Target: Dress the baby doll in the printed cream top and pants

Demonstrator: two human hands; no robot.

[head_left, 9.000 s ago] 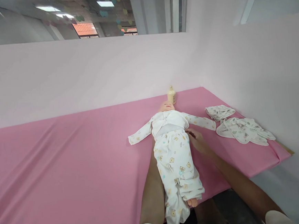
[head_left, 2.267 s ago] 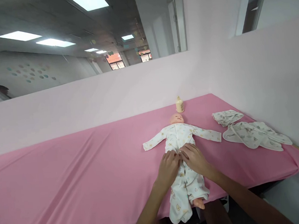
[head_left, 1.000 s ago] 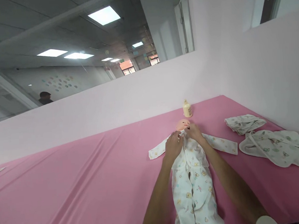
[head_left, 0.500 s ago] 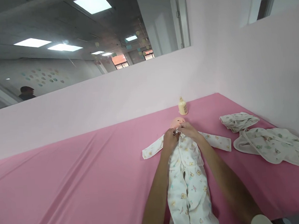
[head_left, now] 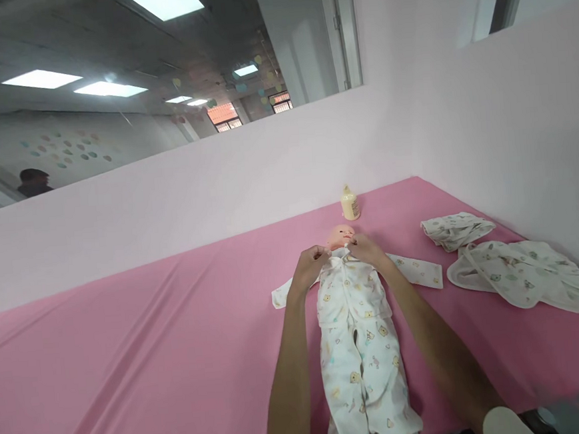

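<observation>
A baby doll (head_left: 340, 234) lies on its back on the pink sheet, dressed in a white printed top (head_left: 348, 289) and matching trousers (head_left: 365, 378). Both my hands are at the doll's neck. My left hand (head_left: 313, 263) pinches the collar on the doll's left shoulder side. My right hand (head_left: 367, 246) pinches the collar just under the chin. The empty sleeves lie spread out to both sides.
A cream bottle (head_left: 349, 203) stands behind the doll's head by the pink partition. Folded and loose printed baby clothes (head_left: 517, 267) lie to the right near the wall. The pink sheet (head_left: 129, 350) covers the long table to the left. A person's head shows far left behind the partition.
My hands rose from the doll's waist to its collar over the last seconds. In the last half second they moved slightly apart, spreading the collar.
</observation>
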